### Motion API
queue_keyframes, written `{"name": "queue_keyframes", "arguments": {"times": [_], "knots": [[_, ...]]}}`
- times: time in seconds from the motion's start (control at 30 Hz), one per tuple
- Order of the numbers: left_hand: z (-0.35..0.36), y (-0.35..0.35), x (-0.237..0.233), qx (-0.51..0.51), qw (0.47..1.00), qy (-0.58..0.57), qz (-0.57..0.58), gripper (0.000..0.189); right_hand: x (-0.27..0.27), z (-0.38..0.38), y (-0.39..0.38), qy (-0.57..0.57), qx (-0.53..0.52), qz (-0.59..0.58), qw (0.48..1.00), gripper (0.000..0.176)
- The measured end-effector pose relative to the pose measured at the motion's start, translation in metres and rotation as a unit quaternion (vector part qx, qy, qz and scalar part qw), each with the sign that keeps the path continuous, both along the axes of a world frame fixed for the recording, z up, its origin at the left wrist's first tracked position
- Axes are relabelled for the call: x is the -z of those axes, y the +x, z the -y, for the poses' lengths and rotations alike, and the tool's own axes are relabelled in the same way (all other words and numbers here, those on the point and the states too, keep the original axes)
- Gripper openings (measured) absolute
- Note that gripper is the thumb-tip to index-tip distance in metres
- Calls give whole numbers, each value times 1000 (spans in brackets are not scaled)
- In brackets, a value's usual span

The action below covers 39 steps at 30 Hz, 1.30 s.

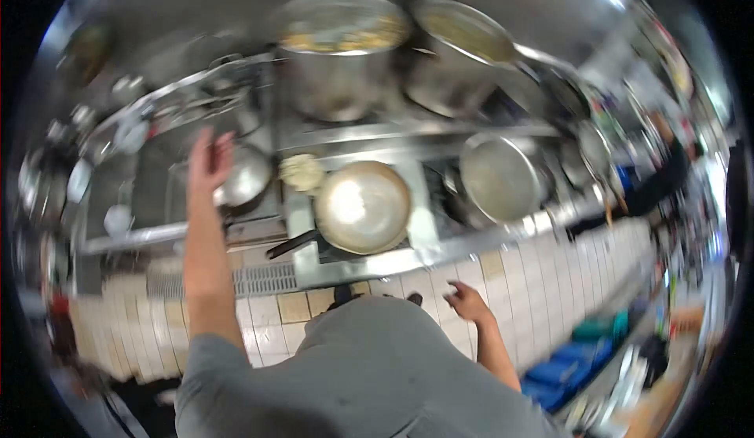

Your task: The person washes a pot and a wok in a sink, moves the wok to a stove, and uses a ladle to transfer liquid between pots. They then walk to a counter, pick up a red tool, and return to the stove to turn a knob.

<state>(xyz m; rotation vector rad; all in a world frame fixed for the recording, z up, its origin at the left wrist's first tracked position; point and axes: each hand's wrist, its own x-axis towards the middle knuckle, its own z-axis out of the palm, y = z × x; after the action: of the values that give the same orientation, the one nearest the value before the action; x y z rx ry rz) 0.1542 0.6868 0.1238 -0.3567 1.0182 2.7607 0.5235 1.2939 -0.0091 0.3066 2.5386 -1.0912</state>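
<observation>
My left hand (210, 162) reaches out beside a round metal bowl (248, 175) at the sink's right end, overlapping its left edge in this view. Its fingers are apart and nothing shows in them. Over the tiled floor, in front of the stove edge, hangs my right hand (469, 303), empty, with loosely spread fingers. Between the two hands a wide frying pan (365, 206) rests on the stove, its dark handle pointing front-left. A pale, crumpled cloth-like bundle (301, 173) lies at the pan's back left.
Behind stand two large stockpots, one (342, 85) with yellowish contents, the other (452, 77) tilted in view. An open pot (503, 177) sits right of the pan. The sink (157, 175) lies left. Another person (664, 175) stands far right; blue bins (569, 367) line the floor.
</observation>
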Motion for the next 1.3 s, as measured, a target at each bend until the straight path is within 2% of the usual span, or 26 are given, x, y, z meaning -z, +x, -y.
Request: {"name": "queue_keyframes", "arguments": {"times": [0.03, 0.07, 0.13, 0.17, 0.23, 0.27, 0.3, 0.33, 0.4, 0.43, 0.47, 0.53, 0.6, 0.67, 0.73, 0.8, 0.83, 0.9, 0.93, 1.0, 1.07, 1.13, 1.17, 1.2, 1.23, 1.3], "knots": [[9, -2, 19, 11, 1000, 14, -18, 66, -3, 0, 6, -87, 95, 73, 989, 52], [23, -7, 40, 65, 996, 12, -52, 71, 9, -7, 28, -87, 131, 71, 985, 52], [17, 9, 55, 44, 997, 23, -53, 72, 66, -30, 66, -118, 299, 137, 937, 51], [11, 23, 51, 59, 997, 28, -46, 72, 95, -44, 105, -80, 337, 158, 924, 44], [-1, 46, 51, -10, 1000, 30, -1, 72, 159, -75, 196, -16, 396, 218, 892, 29], [-9, 57, 53, -2, 1000, 31, 1, 72, 182, -89, 245, 9, 402, 296, 867, 23], [-17, 66, 54, -70, 996, 15, 46, 71, 200, -100, 290, 17, 407, 390, 826, 21], [-23, 75, 55, -136, 987, -1, 90, 69, 209, -104, 323, 3, 428, 451, 783, 25], [-16, 89, 101, -168, 980, -53, 90, 61, 169, -92, 341, -64, 510, 476, 714, 26], [-27, 104, 113, -118, 991, -42, 48, 54, 170, -90, 336, -70, 515, 475, 710, 26], [-49, 119, 117, -68, 997, -31, 7, 47, 173, -90, 331, -87, 515, 446, 727, 25], [-152, 146, 88, 32, 999, 21, 17, 32, 176, -99, 323, -114, 512, 386, 759, 24], [-249, 160, 95, 144, 988, -34, 43, 31, 177, -114, 319, -138, 499, 325, 791, 23], [-342, 164, 78, 303, 947, -89, 63, 42, 321, -194, 341, -129, 194, 268, 935, 19], [-426, 151, 79, 323, 934, -154, 18, 42, 247, -194, 254, -70, 281, 219, 932, 30], [-491, 119, 111, 276, 929, -240, 50, 39, 141, -180, 192, -113, 409, 112, 899, 34], [-512, 104, 123, 279, 928, -244, 46, 39, 121, -190, 181, -117, 412, 108, 897, 34], [-539, 77, 138, 245, 935, -236, 105, 33, 102, -208, 178, -170, 423, 2, 890, 38], [-548, 73, 138, 203, 941, -230, 140, 33, 103, -214, 191, -175, 429, -1, 886, 38], [-551, 67, 140, 188, 939, -244, 155, 34, 101, -231, 224, -220, 498, -53, 837, 42], [-552, 59, 137, 169, 939, -265, 136, 33, 121, -238, 286, -225, 572, -23, 788, 40], [-542, 57, 140, 135, 935, -307, 119, 35, 147, -218, 364, -208, 666, -42, 716, 20], [-537, 49, 141, 141, 929, -321, 122, 35, 212, -222, 437, -245, 647, -9, 722, 10], [-532, 41, 143, 146, 923, -334, 124, 35, 221, -200, 478, -276, 681, 15, 678, 19], [-529, 39, 138, 151, 921, -336, 123, 35, 237, -175, 536, -387, 701, -16, 599, 16], [-519, 41, 127, 196, 901, -371, 114, 33, 243, -117, 595, -191, 682, 243, 663, 10]]}}
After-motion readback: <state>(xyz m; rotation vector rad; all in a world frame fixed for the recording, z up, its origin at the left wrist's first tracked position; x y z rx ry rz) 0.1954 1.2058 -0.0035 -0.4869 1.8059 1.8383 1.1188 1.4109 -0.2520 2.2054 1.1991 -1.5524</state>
